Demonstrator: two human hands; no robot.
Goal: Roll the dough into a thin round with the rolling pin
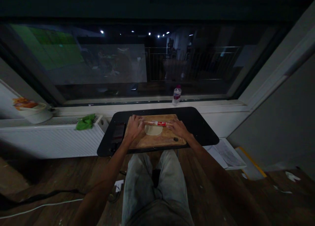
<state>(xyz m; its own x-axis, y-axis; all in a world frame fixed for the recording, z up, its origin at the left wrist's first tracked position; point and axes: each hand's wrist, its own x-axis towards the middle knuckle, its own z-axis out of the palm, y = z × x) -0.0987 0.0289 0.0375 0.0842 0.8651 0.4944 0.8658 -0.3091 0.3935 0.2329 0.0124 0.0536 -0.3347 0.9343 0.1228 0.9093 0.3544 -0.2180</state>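
Note:
A rolling pin (157, 123) with a red and white label lies crosswise over a flat, pale piece of dough (153, 131). My left hand (135, 126) is closed on the pin's left end, and my right hand (178, 128) is closed on its right end. Beneath the dough is a wooden cutting board (157, 141) with a dark round spot near its front right corner. The pin covers the dough's far edge. Both hands hide the ends of the pin, so I cannot see exactly how each finger sits.
The board rests on a black table (201, 131), with a dark phone-like device (118, 132) at its left. Behind, a water bottle (176, 95) stands on the windowsill. A green cloth (85, 122) and a white pot (36, 113) sit on the radiator (73, 142).

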